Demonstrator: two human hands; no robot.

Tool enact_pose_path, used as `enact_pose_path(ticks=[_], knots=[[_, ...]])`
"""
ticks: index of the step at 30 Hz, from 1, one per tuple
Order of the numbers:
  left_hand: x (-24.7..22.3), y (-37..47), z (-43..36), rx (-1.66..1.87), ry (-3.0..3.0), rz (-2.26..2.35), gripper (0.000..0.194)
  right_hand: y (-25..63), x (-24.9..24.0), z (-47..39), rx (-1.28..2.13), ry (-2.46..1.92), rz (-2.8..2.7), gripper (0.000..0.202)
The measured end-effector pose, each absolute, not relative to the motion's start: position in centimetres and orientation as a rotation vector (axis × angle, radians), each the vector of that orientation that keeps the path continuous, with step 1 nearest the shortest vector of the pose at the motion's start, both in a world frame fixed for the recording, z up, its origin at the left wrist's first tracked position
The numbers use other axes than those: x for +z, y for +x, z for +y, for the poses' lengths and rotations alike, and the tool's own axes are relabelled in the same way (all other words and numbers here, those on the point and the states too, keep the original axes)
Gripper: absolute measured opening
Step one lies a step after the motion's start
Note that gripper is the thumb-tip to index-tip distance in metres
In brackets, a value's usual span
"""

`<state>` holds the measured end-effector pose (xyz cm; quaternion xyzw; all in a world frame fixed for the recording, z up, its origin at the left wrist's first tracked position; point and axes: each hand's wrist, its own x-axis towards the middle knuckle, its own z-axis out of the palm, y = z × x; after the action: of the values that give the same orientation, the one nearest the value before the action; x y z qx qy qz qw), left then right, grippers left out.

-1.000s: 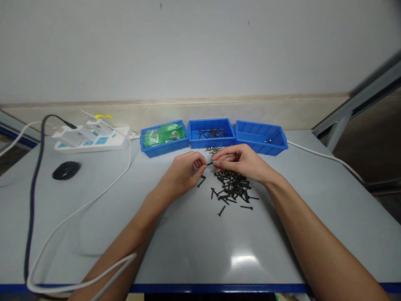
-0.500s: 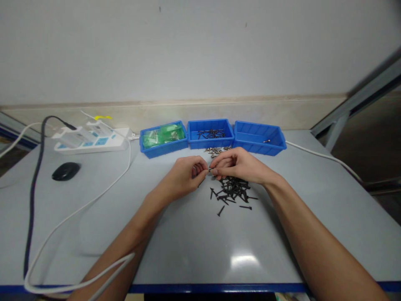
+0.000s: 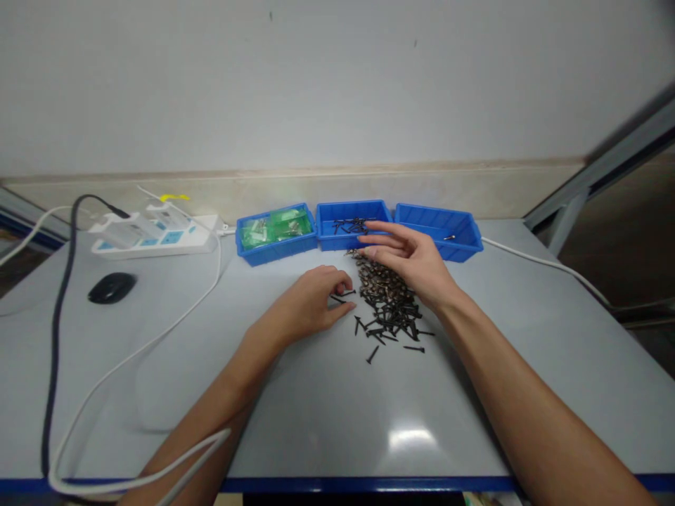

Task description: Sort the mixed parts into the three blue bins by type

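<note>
Dark screws (image 3: 393, 320) lie in a loose pile on the table, with brownish metal screws (image 3: 382, 281) heaped just behind them. My left hand (image 3: 319, 299) rests left of the pile, thumb and fingers apart, with a couple of dark screws (image 3: 339, 299) at its fingertips that it does not grip. Over the back of the pile is my right hand (image 3: 408, 256), fingers spread, nothing visible in them. Its fingertips overlap the front right of the middle blue bin (image 3: 353, 242), which has dark screws inside.
The left blue bin (image 3: 277, 249) contains green packets. One small screw lies in the right blue bin (image 3: 458, 249). Further left are a white power strip (image 3: 205, 242), a black mouse (image 3: 112, 288) and cables; a white cable loop crosses my left forearm.
My right hand has moved up and back from my left hand and opened, uncovering the brownish heap. The fingers of my left hand have parted, and dark screws show beside them.
</note>
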<state>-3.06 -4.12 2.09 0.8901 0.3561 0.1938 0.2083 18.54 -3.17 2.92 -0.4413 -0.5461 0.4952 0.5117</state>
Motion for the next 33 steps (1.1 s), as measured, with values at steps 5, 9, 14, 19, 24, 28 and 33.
enact_pose_path(ticks=[5,9,14,19,24,28,33], knots=[[1.8,-3.2,-3.8,0.533,2.537,1.000,0.010,18.5,2.7,-3.0,1.186,-1.012,-1.263,0.056],[1.8,-3.3,-3.7,0.589,2.543,0.968,0.014,18.6,2.7,-3.0,1.203,-1.016,-1.284,0.048],[2.2,-3.2,-3.9,0.819,2.328,1.048,0.013,18.6,3.1,-3.2,1.188,-1.054,-1.324,0.041],[2.8,-2.7,-4.2,1.008,1.878,1.055,0.018,18.9,3.3,-3.3,1.183,-1.102,-1.477,0.032],[3.3,-2.7,-4.1,1.053,1.642,1.124,0.025,18.9,3.2,-3.6,1.268,-1.091,-1.647,0.024],[3.2,-2.6,-4.0,1.066,1.592,1.097,0.032,18.6,3.1,-3.7,1.375,-1.040,-1.650,0.022],[2.9,-2.6,-4.0,1.001,1.662,1.034,0.033,18.7,3.1,-3.6,1.466,-1.010,-1.606,0.019]])
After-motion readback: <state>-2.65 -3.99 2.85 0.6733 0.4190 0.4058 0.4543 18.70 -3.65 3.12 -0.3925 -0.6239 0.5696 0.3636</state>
